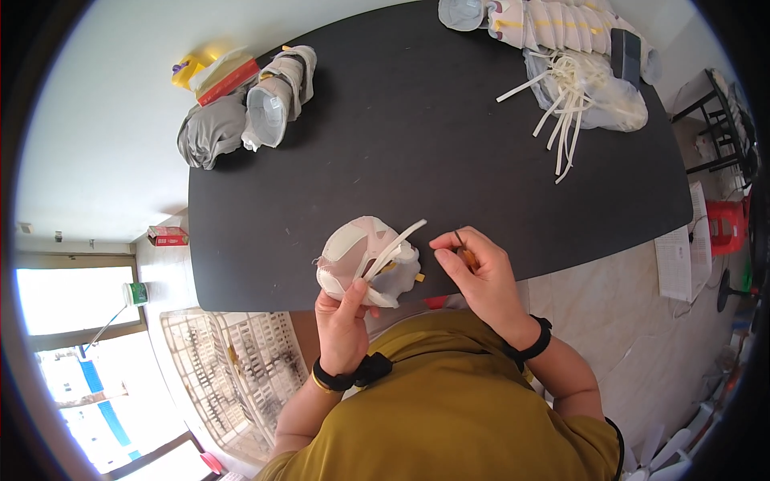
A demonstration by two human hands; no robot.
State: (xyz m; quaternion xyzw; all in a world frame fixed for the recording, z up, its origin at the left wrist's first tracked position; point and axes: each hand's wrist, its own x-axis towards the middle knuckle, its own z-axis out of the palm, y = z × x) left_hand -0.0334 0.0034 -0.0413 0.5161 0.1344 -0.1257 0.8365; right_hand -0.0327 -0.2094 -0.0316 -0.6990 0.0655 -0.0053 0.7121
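Note:
Near the front edge of the black table, my left hand point(343, 325) grips a shoe upper point(353, 252) in pale pink and off-white, its thumb on top. A flat white shoelace point(401, 237) runs from the upper's opening and sticks out toward the right. A yellow tab shows at the upper's right end. My right hand point(481, 276) is just right of the upper and apart from it. Its fingers are closed round a small tool with an orange-brown handle point(468, 258) and a thin dark tip; the palm hides the rest of it.
Black table point(385, 128) before me. Nested shoe uppers point(277, 96), a grey cloth bundle point(211, 132) and a red box point(228, 82) sit far left. Far right are a row of uppers point(553, 26), white laces point(568, 88) on a plastic bag, and a dark block point(626, 58). White crates point(233, 369) stand lower left.

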